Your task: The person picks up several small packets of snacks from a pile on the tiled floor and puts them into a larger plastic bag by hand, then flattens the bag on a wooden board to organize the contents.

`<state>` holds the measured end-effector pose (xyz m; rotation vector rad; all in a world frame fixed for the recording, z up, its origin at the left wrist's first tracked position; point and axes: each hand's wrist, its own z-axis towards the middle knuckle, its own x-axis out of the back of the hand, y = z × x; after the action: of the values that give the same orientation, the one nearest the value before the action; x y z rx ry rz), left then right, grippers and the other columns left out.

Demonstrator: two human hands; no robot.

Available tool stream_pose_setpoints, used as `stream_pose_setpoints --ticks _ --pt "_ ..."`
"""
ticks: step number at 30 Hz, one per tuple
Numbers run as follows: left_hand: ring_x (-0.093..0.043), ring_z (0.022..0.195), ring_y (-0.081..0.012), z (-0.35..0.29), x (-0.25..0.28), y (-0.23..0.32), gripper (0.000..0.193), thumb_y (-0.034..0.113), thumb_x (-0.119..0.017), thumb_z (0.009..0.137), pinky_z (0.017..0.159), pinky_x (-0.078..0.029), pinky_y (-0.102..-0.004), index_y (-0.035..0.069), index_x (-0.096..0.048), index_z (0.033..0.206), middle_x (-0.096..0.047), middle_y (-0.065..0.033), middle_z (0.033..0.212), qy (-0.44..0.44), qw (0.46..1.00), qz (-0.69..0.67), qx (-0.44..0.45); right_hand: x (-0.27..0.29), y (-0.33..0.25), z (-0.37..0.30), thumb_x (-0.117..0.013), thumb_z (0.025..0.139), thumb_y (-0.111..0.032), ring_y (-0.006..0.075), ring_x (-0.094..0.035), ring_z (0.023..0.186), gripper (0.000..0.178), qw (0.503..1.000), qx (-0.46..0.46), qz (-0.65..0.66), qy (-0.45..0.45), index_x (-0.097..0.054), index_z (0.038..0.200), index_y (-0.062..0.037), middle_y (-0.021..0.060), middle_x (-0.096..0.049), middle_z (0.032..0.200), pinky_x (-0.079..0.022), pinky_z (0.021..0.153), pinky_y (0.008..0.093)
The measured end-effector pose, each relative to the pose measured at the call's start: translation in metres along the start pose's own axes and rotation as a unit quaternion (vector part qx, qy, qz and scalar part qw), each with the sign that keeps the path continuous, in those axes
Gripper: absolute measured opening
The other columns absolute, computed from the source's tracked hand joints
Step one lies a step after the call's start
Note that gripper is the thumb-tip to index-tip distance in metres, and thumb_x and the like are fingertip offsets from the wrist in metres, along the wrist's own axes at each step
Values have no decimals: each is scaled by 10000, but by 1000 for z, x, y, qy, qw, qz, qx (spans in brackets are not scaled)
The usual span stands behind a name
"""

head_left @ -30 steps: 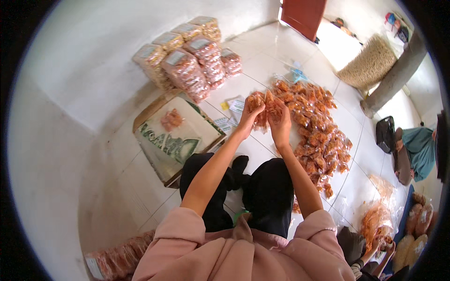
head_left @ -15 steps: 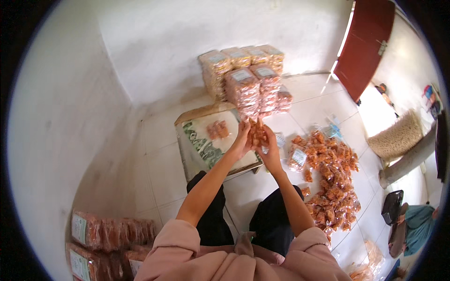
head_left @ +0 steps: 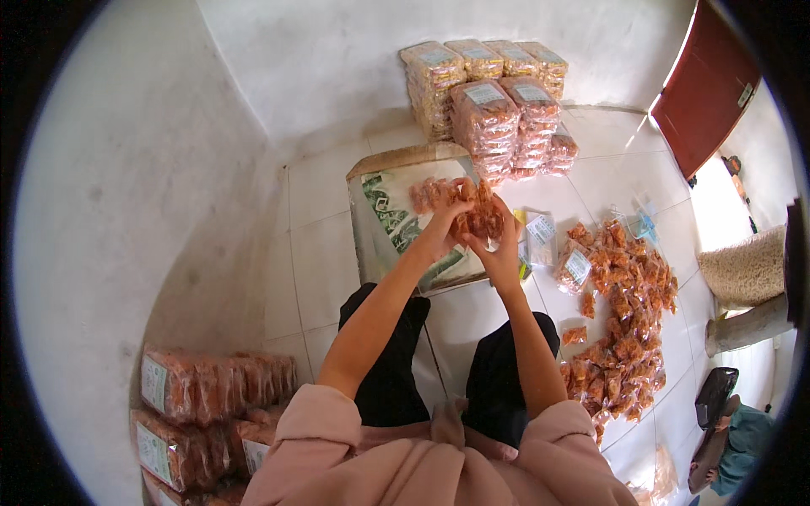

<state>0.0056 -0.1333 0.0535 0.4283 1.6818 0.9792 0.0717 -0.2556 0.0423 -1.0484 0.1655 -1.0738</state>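
Both hands raised together over the floor, clamped on one clump of orange snack packs. Left hand curled around the clump's left end, fingers closed over the top; right hand cupping it from below and to the right, fingers closed on it. Just past the grip and under it, a flat sack with green print, a few more orange packs lying on it. Further beyond, against the wall, stacked bundles of bagged snacks. Right of the grip, close by, some clear labelled bags, then a loose heap of orange packs spread over the tiles. Near side, far left of the grip, more packed bundles beside the wall.
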Motion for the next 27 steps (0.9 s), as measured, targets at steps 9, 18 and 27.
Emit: stream_pose_setpoints --ticks 9,18,27 --pt "-448 1126 -180 -2 1 -5 454 419 -365 923 908 -412 -366 167 -312 1296 -421 -48 1241 12 999 -30 -11 -2 -5 -5 -787 562 -99 323 -333 1158 864 999 18 -33 -19 -309 1281 -60 161 -336 1302 -315 977 376" --pt "-436 1116 -207 -13 -2 4 517 199 -555 860 861 -451 -388 214 -263 1288 -345 -44 1254 -15 996 -32 -77 -9 -7 -3 -736 585 -23 312 -405 1134 791 996 66 -45 26 -337 1267 -47 167 -362 1246 -374 941 361" --pt "-518 984 -165 -12 12 -8 597 130 -665 779 787 -493 -307 174 -294 1245 -462 -61 1102 56 992 -57 -98 -30 -17 -5 -765 536 -23 343 -399 1123 840 998 40 -42 32 -345 1262 -63 167 -394 1217 -369 951 394"
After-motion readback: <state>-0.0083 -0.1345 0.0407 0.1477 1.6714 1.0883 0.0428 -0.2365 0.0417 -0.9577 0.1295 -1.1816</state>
